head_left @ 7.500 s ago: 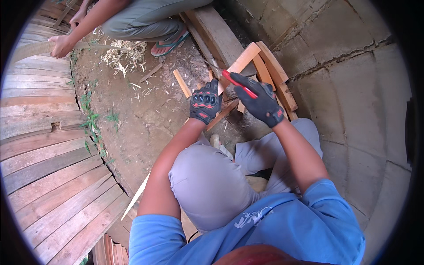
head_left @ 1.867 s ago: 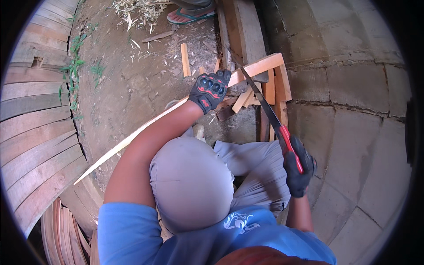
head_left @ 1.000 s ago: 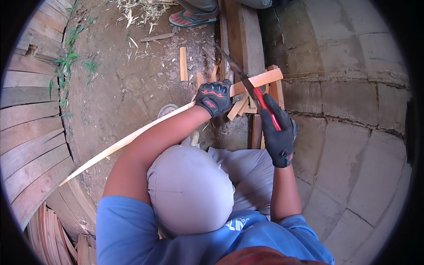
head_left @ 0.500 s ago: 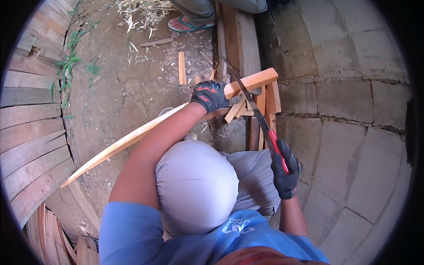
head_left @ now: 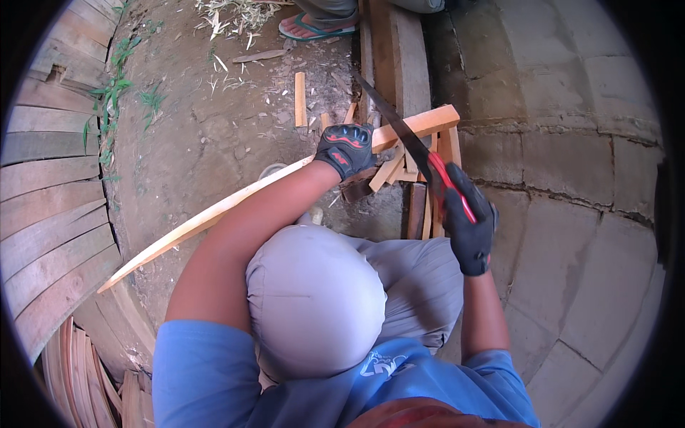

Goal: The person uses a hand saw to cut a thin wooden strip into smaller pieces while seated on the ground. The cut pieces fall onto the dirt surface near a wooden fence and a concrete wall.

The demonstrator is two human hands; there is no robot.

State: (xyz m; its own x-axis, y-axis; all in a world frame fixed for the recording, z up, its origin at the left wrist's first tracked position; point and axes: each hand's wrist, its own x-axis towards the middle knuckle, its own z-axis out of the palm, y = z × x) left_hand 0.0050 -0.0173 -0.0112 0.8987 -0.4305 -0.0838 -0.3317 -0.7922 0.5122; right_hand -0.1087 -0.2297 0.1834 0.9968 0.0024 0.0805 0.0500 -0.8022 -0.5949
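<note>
A long wooden strip [head_left: 235, 203] runs from the lower left up to the right, its far right end past my left hand. My left hand [head_left: 345, 148], in a black glove with red trim, is closed over this strip and presses it down. In my right hand [head_left: 471, 228], gloved alike, is the red-and-black handle of a handsaw [head_left: 399, 128]. The dark blade slants up and left, crossing the strip to the right of my left hand. Whether its teeth are sunk in the wood I cannot tell.
Short wooden offcuts [head_left: 386, 171] lie below the strip's right end. A heavy timber beam [head_left: 412, 71] extends away at the top, beside another person's sandalled foot [head_left: 314, 27]. Wood shavings [head_left: 232, 18] litter the ground. A block wall [head_left: 564, 171] bounds the right, stacked planks [head_left: 53, 182] the left.
My right hand has pushed the handsaw up and forward, so its handle is now nearer the strip. My left hand stays clamped on the strip; the view has shifted slightly.
</note>
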